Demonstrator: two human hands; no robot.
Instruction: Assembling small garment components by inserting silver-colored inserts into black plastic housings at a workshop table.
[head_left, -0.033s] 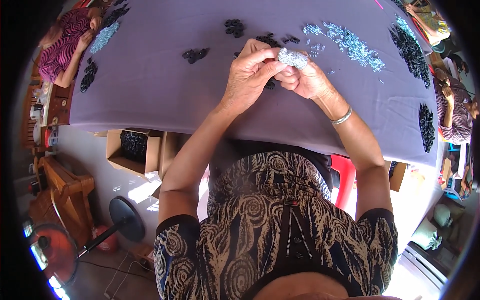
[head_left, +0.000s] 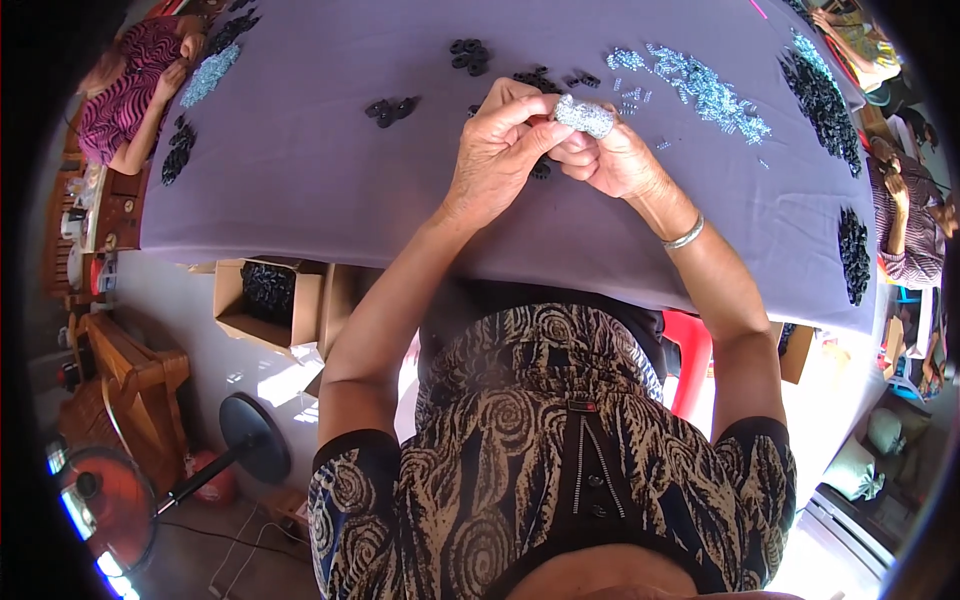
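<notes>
Over the near part of the table my left hand [head_left: 497,150] and my right hand [head_left: 618,158] meet, fingertips against fingertips. Both are closed in a pinch, and whatever lies between them is hidden by the fingers. A silvery, crinkled wrap [head_left: 586,118] covers the thumb of my right hand. Just beyond the hands lie small black parts [head_left: 538,82], partly covered by the fingers. Farther right spreads a pile of small shiny metal springs [head_left: 712,95]. More black ring-like pieces sit in a cluster [head_left: 468,56] and a trio [head_left: 390,111] to the left.
A purple-grey cloth [head_left: 300,170] covers the table. Heaps of black parts [head_left: 825,110] line its right side. Co-workers sit at the left [head_left: 130,95] and right edges. Below the table edge stands a cardboard box [head_left: 305,310] holding black pieces; a fan [head_left: 105,505] stands lower left.
</notes>
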